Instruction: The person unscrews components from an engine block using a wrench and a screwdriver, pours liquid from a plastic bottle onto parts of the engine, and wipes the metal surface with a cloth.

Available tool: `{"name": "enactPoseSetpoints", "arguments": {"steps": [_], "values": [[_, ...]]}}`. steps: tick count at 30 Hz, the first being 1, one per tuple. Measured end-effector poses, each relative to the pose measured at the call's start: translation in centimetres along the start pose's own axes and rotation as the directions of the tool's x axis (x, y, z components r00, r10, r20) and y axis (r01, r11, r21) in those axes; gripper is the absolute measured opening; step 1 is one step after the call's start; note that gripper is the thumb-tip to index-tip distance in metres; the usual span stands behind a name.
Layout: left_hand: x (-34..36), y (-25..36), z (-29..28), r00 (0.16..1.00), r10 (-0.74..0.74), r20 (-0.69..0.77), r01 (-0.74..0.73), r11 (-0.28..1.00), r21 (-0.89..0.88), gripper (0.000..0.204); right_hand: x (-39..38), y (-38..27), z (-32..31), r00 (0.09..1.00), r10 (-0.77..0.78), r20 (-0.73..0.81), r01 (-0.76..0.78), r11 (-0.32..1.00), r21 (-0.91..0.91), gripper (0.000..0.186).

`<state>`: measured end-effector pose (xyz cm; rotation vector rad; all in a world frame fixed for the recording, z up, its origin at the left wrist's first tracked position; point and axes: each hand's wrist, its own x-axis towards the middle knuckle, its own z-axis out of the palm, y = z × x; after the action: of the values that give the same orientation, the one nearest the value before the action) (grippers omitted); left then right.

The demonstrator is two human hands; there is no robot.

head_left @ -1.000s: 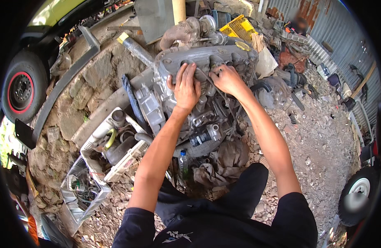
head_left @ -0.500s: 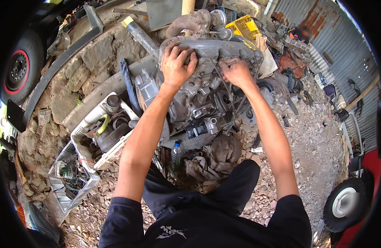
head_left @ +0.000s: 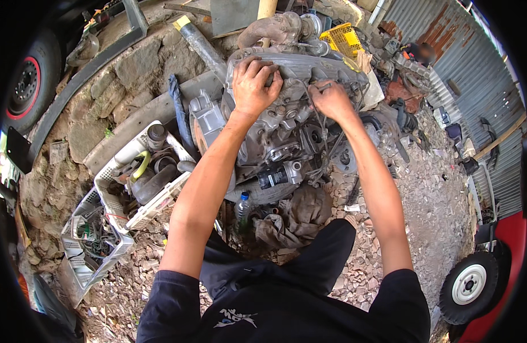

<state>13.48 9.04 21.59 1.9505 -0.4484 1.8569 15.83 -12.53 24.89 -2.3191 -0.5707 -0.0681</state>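
A grimy grey engine (head_left: 277,120) stands on the ground in front of me, with a long ribbed cover (head_left: 297,67) along its top. My left hand (head_left: 253,88) curls over the left part of that cover, fingertips on top and thumb at its near edge. At the near side of the cover, right of the middle, my right hand (head_left: 332,102) is closed beside some thin cables (head_left: 323,128). Its fingertips are bent inward, and what they pinch is hidden. A black oil filter (head_left: 270,178) sticks out low on the engine's near side.
White plastic crates (head_left: 112,197) with parts and wires stand at the left by a stone wall (head_left: 92,128). A water bottle (head_left: 242,207) and a crumpled cloth (head_left: 300,214) lie between engine and legs. Loose parts and a corrugated metal wall (head_left: 475,74) are to the right.
The view has shifted slightly, so the engine sits a little farther right. My left hand has slid slightly right along the cover. My right hand stays by the cables, its fingers slightly changed.
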Motion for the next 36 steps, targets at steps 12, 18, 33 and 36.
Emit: {"name": "enactPoseSetpoints", "arguments": {"steps": [12,18,33,36], "values": [[0.5,0.1,-0.6,1.0,0.002,0.008,-0.002,1.0,0.011,0.013,-0.2,-0.2,-0.8,0.992,0.122,0.041,-0.129,0.948,0.291,0.035],[0.4,-0.1,-0.7,1.0,0.005,-0.005,-0.004,1.0,0.017,0.013,-0.6,-0.7,0.3,0.979,0.159,0.13,-0.198,0.899,0.391,0.038],[0.1,-0.2,-0.4,1.0,-0.012,0.009,0.012,1.0,0.001,0.011,-0.4,-0.6,-1.5,0.963,0.153,0.223,-0.232,0.892,0.388,0.039],[0.1,-0.2,-0.3,1.0,-0.017,-0.024,0.017,1.0,0.004,0.011,-0.6,-0.4,0.1,0.999,0.043,-0.001,-0.042,0.995,0.089,0.038]]}}
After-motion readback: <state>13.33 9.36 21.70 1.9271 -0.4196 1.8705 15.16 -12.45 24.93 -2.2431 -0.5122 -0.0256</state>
